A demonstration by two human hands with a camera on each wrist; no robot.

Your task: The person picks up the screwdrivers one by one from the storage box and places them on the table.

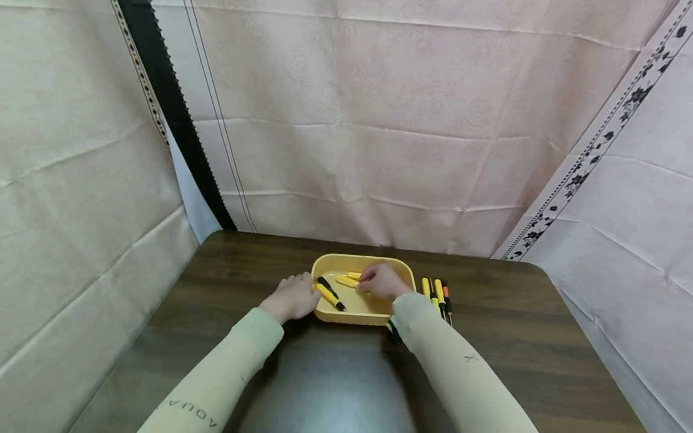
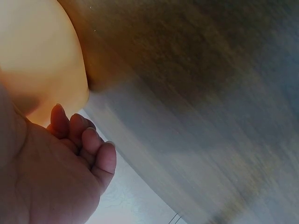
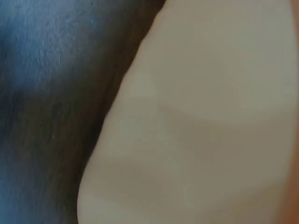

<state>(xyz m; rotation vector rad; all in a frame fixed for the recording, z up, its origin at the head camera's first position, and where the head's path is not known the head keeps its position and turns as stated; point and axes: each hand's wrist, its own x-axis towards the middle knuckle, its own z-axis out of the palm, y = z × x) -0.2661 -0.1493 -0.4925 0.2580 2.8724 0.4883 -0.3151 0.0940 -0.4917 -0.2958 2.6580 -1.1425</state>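
A shallow yellow tray [image 1: 368, 317] lies on the table. At its left end my left hand [image 1: 295, 296] holds the rim, and the left wrist view shows its fingers [image 2: 100, 154] curled beside the tray's outer wall [image 2: 42, 46]. Inside, near that hand, lie a black slim tool [image 1: 326, 285] and a yellow tool with a black end [image 1: 328, 295]. My right hand [image 1: 383, 281] reaches in from the right; its fingertips pinch at a yellow stick-shaped tool [image 1: 346, 281]. Another yellow stick [image 1: 354, 275] lies just behind it. The right wrist view shows only tray wall [image 3: 201, 116] and tabletop.
Several screwdrivers with yellow-and-black handles [image 1: 439, 291] stand close together right of the tray, with an orange-and-black one [image 1: 446, 294] at their end. A small dark object [image 1: 393, 334] is partly hidden under the right forearm. Pale cloth [image 1: 346, 150] hangs behind the wooden table [image 1: 509, 337].
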